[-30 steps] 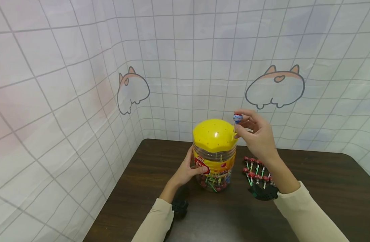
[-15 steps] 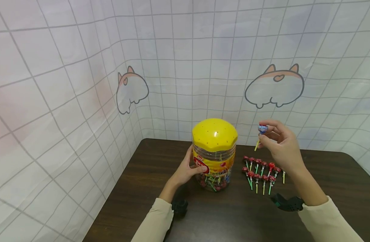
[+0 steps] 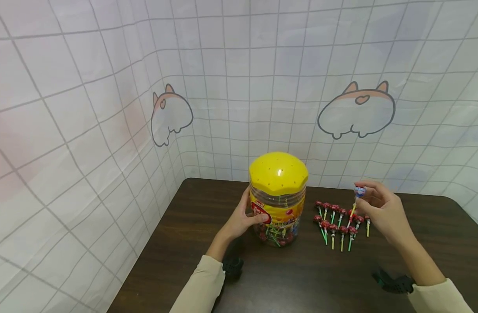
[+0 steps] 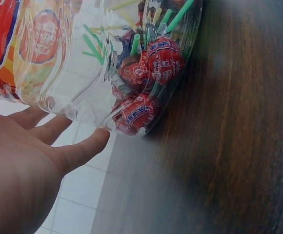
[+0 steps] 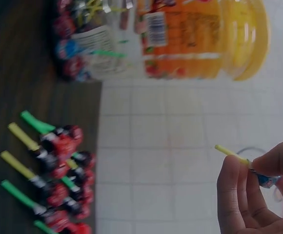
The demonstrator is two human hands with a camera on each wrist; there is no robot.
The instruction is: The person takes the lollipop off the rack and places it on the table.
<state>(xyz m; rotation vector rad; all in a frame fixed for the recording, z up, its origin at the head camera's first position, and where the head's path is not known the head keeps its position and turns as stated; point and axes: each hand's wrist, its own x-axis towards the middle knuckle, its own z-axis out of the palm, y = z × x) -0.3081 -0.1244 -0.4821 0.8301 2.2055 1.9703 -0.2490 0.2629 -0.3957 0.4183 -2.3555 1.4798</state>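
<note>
A clear plastic jar (image 3: 282, 214) with a yellow domed lid (image 3: 278, 173) stands upright on the table, lollipops visible in its lower part. My left hand (image 3: 239, 222) holds the jar's left side, thumb across the front label; the left wrist view shows its fingers (image 4: 85, 151) against the clear wall. Between thumb and fingertips, my right hand (image 3: 385, 213) pinches a blue-wrapped lollipop (image 3: 360, 191) with a yellow stick, held above the table. Below and left of that hand lie red-wrapped lollipops (image 3: 333, 228) in two rows, sticks towards me.
The dark wooden table (image 3: 297, 278) reaches back to a white gridded curtain (image 3: 254, 108) with cartoon drawings. A black wrist device (image 3: 393, 282) sits at my right wrist, another (image 3: 233, 267) at the left. One lollipop (image 3: 367, 226) lies at the back row's right end.
My right hand has carried the blue lollipop from beside the jar's lid to the right and down, over the rows' right part. The left hand and jar stay in place.
</note>
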